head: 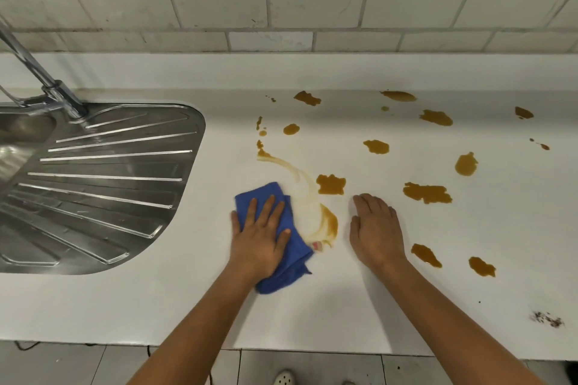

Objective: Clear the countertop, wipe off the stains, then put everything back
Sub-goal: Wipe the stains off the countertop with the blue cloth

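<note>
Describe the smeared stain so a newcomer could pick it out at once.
Start at the steel drainboard on the left and move right along the white countertop to the blue cloth under the left hand. The smeared stain curves away from the cloth's right edge. Unlike the solid brown blotches around it, it is a pale, streaky arc.

Bright, even overhead light; soft shadows under arms at 6 o'clock. Glare on steel drainboard point(93, 184) at 9. Wide-angle bending at edges, slight softness throughout.
</note>
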